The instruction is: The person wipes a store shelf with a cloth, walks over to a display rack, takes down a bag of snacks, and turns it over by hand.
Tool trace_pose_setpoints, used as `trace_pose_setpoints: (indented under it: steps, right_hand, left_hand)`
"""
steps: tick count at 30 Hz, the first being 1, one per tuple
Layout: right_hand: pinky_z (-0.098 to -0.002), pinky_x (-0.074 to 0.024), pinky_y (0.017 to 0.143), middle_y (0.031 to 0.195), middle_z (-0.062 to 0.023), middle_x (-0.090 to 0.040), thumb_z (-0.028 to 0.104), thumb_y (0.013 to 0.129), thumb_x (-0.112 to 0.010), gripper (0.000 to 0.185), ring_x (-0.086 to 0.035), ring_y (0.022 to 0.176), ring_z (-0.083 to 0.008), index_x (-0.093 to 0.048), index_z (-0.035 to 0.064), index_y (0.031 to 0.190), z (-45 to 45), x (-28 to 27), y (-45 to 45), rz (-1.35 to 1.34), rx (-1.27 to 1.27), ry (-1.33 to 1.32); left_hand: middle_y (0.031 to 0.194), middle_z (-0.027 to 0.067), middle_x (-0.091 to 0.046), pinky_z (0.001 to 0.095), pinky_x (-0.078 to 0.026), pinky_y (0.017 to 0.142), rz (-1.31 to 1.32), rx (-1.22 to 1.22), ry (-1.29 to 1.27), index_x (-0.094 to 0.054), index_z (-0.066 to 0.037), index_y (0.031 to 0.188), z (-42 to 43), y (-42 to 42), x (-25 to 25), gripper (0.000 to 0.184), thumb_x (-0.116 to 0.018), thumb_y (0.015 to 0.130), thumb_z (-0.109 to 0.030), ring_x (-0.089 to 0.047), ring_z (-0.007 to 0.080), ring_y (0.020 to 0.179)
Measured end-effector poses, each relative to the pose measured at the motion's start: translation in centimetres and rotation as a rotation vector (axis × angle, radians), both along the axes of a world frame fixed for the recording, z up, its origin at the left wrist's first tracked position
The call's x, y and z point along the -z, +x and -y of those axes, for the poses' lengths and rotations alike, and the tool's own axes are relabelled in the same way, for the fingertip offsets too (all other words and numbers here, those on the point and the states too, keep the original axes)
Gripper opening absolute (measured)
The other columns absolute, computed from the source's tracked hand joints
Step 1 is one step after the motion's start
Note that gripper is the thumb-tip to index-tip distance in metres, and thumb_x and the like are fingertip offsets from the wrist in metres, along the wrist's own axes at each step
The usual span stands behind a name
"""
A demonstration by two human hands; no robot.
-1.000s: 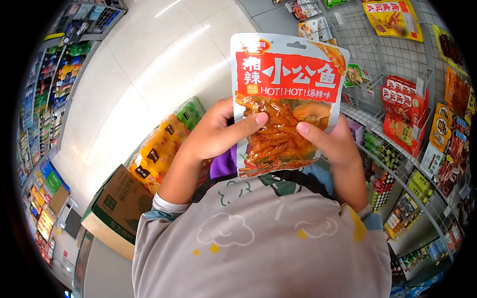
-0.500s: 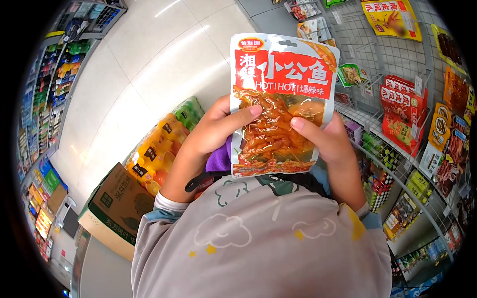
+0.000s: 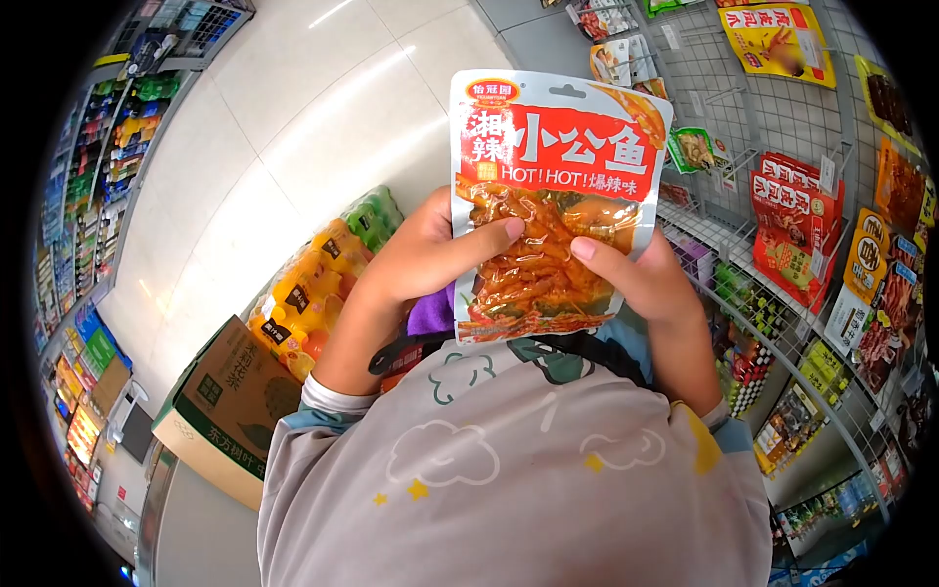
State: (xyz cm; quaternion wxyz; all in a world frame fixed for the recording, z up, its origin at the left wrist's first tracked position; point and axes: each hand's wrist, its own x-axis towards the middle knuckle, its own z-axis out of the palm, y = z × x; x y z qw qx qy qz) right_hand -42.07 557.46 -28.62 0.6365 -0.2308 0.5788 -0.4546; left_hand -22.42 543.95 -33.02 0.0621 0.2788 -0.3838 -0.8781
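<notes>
A red and white snack pouch [image 3: 556, 210] of small spicy fish is held upright in front of my chest, its printed front facing me. Through its clear window, reddish-brown fish in oil show. My left hand [image 3: 430, 245] grips the left edge, thumb pressed on the window. On the opposite edge my right hand [image 3: 646, 272] does the same, thumb also lying on the window. The fingers of both hands are hidden behind the pouch. Below it is the grey apron [image 3: 548, 470] with cloud outlines, and something purple [image 3: 430, 313] shows beside my left wrist.
At right, a wire rack [image 3: 748, 117] holds hanging snack bags, among them red bags [image 3: 797, 225] and a yellow bag [image 3: 778, 44]. On the left floor stand a cardboard box [image 3: 220, 401] and shrink-wrapped drink bottles [image 3: 313, 293]. Stocked shelves [image 3: 108, 166] line the far left.
Both thumbs have shifted slightly on the pouch, the left one a little to the right and down. The pouch has tilted slightly; both hands keep their hold.
</notes>
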Motion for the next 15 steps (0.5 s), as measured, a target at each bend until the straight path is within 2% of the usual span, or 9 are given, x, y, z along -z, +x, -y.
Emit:
trace_pose_setpoints:
  steps: [9, 15]
  right_hand:
    - [-0.0299, -0.0470, 0.094, 0.119, -0.0037, -0.063, 0.007, 0.095, -0.063, 0.027, -0.057, 0.110, -0.0114, -0.060, -0.0006, 0.121, 0.39, 0.32, 0.20, 0.026, 0.022, -0.003]
    - [-0.0301, -0.0468, 0.094, 0.119, -0.0038, -0.063, 0.007, 0.095, -0.063, 0.027, -0.057, 0.110, -0.0116, -0.060, -0.0003, 0.120, 0.57, 0.26, 0.36, 0.011, 0.028, -0.002]
  left_hand:
    - [0.112, 0.0048, -0.070, 0.0302, -0.051, 0.088, 0.010, 0.003, -0.087, -0.063, 0.000, 0.120, 0.34, 0.21, -0.05, 0.027, -0.065, 0.096, -0.014, -0.063, 0.0108, 0.101]
    - [0.110, 0.0034, -0.070, 0.0295, -0.051, 0.087, -0.017, -0.098, -0.155, -0.064, -0.002, 0.119, -0.09, 0.14, 0.32, 0.026, -0.066, 0.096, -0.015, -0.063, 0.0103, 0.098]
